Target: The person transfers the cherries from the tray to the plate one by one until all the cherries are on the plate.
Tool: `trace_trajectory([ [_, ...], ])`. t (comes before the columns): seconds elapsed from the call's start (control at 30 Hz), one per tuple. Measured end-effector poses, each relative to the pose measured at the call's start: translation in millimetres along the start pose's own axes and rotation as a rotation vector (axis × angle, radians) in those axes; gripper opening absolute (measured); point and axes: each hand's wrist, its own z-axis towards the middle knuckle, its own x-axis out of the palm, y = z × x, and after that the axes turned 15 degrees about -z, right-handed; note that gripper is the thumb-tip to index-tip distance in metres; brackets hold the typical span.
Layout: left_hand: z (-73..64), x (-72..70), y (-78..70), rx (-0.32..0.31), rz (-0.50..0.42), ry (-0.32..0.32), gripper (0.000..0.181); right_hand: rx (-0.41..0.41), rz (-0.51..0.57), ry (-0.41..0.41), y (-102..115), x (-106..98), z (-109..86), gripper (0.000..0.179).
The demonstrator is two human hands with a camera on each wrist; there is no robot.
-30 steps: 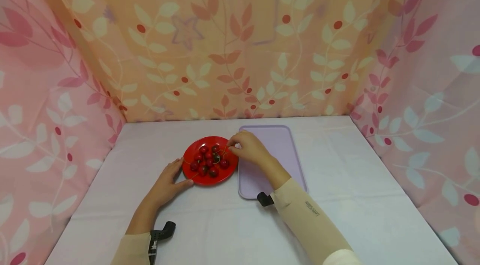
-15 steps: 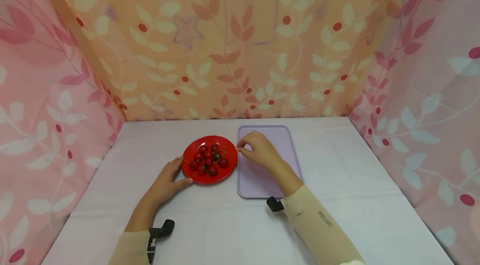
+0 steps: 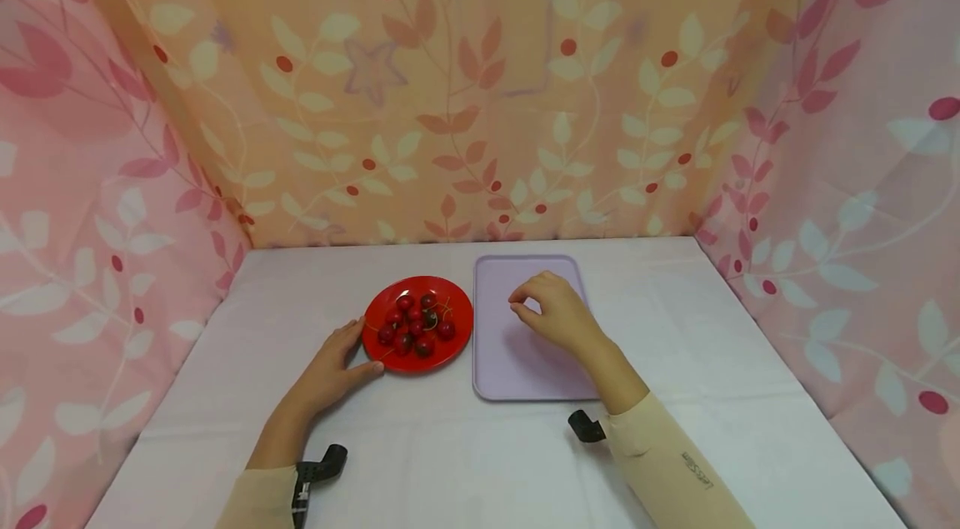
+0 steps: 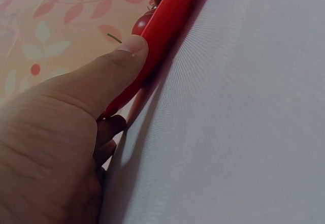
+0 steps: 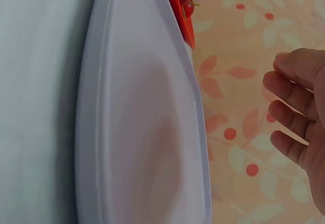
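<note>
A red plate (image 3: 455,346) bears several dark red cherries (image 3: 416,328), some with green stems. My left hand (image 3: 330,371) rests at the plate's left side. Its thumb touches the rim near the front, and its fingers lie along the rim farther back. In the left wrist view the thumb (image 4: 104,74) lies against the plate's edge, with the other fingers partly hidden. My right hand (image 3: 558,314) hovers above the lilac tray (image 3: 495,375), its fingers loosely bent. The right wrist view shows the thumb close to the index finger (image 5: 284,87) and nothing visible between them.
The lilac tray lies close to the right of the plate, on a white-covered table (image 3: 675,312). Patterned cloth (image 3: 465,96) hangs behind and on both sides. A black wrist camera mount (image 3: 322,466) sits on each forearm.
My right hand has drawn away from the cherries and moved right, over the tray, with no cherry visible in it. My left hand stays at the plate.
</note>
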Motion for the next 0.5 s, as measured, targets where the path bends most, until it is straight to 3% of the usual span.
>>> trace_trajectory([
  [0.17, -1.5, -2.3, 1.8, 0.016, 0.008, -0.009, 0.098, 0.011, -0.009, -0.003, -5, -9, -10.6, 0.006],
  [0.5, -6.0, -14.8, -8.4, -0.049, 0.019, -0.001, 0.098, 0.037, -0.034, -0.019, -24, -14, -24.9, 0.006],
])
